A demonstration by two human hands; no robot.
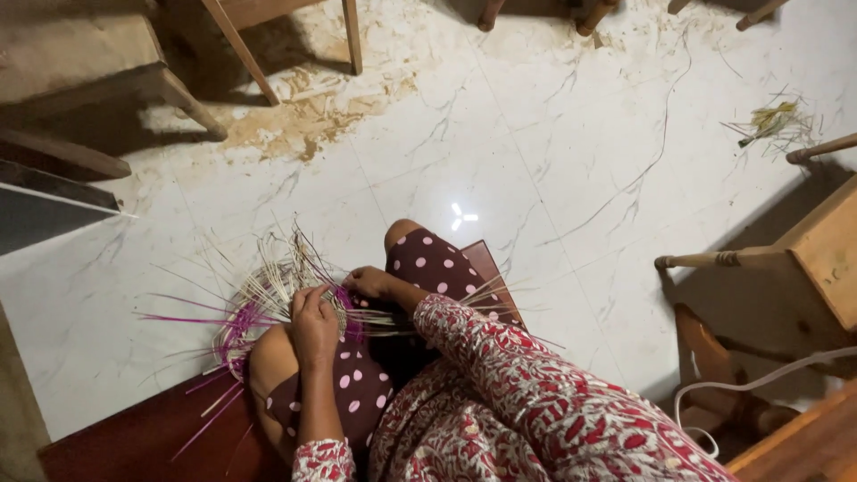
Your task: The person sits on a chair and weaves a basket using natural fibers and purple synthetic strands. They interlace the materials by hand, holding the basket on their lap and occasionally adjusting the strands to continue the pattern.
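At the upper left of the frame we see the legs of a wooden chair [241,45] standing over a brown stain [312,107] on the white marble floor [536,161]. Along the lower left edge runs a dark red wooden board [134,437], and loose purple strips lie across it.

Just left of centre, in the lower half, sits the half-woven basket [268,308], a round piece of pale and purple cane strips whose free ends fan out towards the left and upwards. It rests against our knees, over the maroon dotted skirt [437,268].

Our left hand [314,323] lies on the basket's near rim, fingers curled down over the weave; the grip is closed on the basket. Just to its right, our right hand [368,282] touches the top of the weave, its fingers pinched on the pale strips [393,317] that run off to the right; the grip is closed on them. The two hands are near each other, not touching.

Further right, the red patterned sleeve [518,375] fills the lower centre. At the right edge stands wooden furniture [821,250] with a white cable [759,384] below it, and at the upper right a small heap of straw scraps [772,120] lies on the floor.
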